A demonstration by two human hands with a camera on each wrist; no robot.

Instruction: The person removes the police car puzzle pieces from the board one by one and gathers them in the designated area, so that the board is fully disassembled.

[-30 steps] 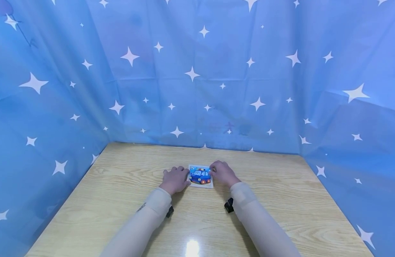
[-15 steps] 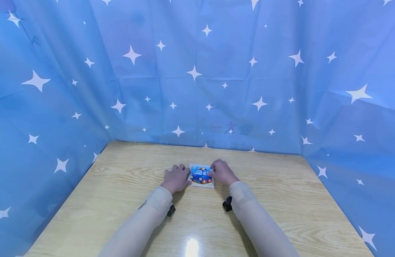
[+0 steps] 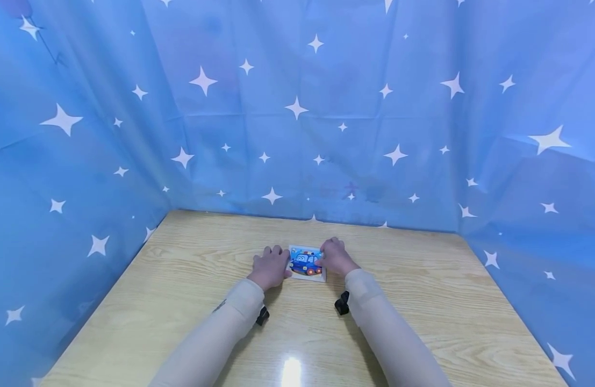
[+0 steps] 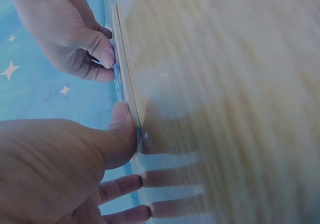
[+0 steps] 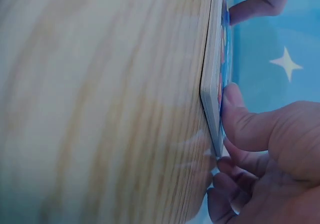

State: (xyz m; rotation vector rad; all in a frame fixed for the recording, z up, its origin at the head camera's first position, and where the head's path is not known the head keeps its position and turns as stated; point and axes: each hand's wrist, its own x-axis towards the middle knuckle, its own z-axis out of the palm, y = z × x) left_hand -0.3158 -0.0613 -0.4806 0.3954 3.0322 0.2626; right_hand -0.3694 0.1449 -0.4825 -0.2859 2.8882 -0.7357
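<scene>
A small picture board [image 3: 304, 264] with a blue cartoon police car inside a pale border lies flat on the table. Its stacked layers show edge-on in the right wrist view. At its left side rests my left hand [image 3: 270, 267], thumb against the near part of that edge. The other fingers of that hand [image 4: 60, 169] are spread and fairly straight, tips touching the tabletop. My right hand [image 3: 337, 258] grips the right side of the board. Its thumb [image 5: 235, 96] lies on the picture, with the remaining fingers curled by the edge. Whether a loose piece sits under it, I cannot tell.
The wood-grain table [image 3: 399, 301] reaches back to a blue curtain [image 3: 287, 134] with white stars, which hangs behind and along both sides. A black wrist device [image 3: 342, 303] sits under the right cuff. Light glares near the front of the table.
The head view has shifted slightly, so everything sits a little further right. My right thumb has slid slightly inward over the picture. The left hand keeps its place at the board's left edge.
</scene>
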